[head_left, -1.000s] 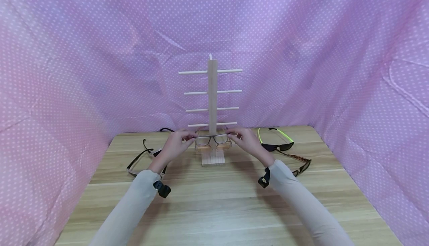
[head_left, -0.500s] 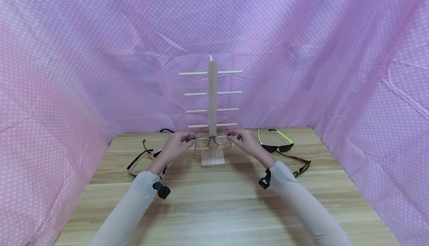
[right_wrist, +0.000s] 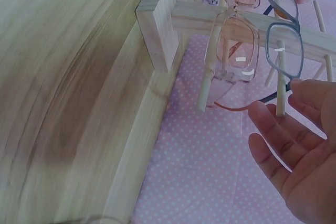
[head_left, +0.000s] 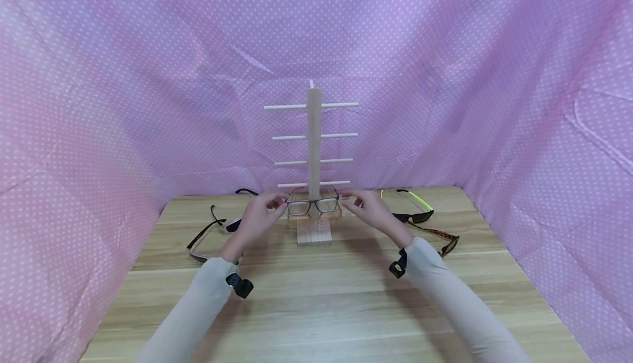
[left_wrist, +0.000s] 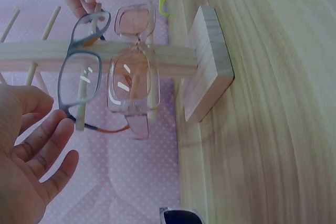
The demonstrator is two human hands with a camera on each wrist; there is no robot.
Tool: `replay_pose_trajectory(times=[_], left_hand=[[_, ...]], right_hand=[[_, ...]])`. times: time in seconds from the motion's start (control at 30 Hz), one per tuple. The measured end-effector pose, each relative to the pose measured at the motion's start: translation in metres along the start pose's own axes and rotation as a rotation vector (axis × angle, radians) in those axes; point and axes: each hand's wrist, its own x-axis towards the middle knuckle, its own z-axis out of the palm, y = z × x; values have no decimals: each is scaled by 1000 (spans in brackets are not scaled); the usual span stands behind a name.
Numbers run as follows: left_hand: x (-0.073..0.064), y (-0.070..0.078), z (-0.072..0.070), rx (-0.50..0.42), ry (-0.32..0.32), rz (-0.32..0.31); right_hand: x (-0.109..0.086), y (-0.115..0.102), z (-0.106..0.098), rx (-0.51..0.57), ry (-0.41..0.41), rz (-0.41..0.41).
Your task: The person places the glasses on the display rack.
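Observation:
Grey-framed eyeglasses (head_left: 312,202) hang low on a wooden eyewear stand (head_left: 314,143), across a peg. My left hand (head_left: 259,212) pinches their left corner by the hinge, with its fingertips (left_wrist: 63,124) right at the frame in the left wrist view. At the other corner, my right hand (head_left: 368,209) is loosened, its fingers (right_wrist: 270,124) spread beside the hinge and peg. Just below, clear pink-tinted glasses (left_wrist: 131,80) sit on the lowest peg. The temples of the grey pair reach back behind the pegs.
Higher pegs (head_left: 338,135) on the stand are bare. Dark-lensed glasses (head_left: 198,256) lie on the table (head_left: 316,308) at the left. On the right are neon-yellow-armed sunglasses (head_left: 420,217) and a tortoiseshell pair (head_left: 449,245). A pink dotted cloth (head_left: 316,33) surrounds the table.
My right hand has eased its grip and drawn slightly right from the eyeglasses. The left hand has barely moved, and the eyeglasses stay in about the same place.

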Motion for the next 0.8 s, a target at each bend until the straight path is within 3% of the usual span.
replay_pose_trajectory(times=[0.1, 0.27, 0.4, 0.63, 0.8], left_hand=[[0, 5, 4, -5, 38, 9], [-1, 20, 12, -42, 22, -21], [-4, 32, 24, -81, 14, 30], [-11, 51, 53, -149, -72, 26], [-13, 57, 78, -170, -121, 51]], right_hand=[[-3, 2, -7, -12, -14, 12], [-9, 9, -18, -45, -46, 38], [-17, 15, -27, -86, -70, 52], [-29, 27, -49, -145, -101, 19], [-38, 39, -65, -194, -125, 23]])
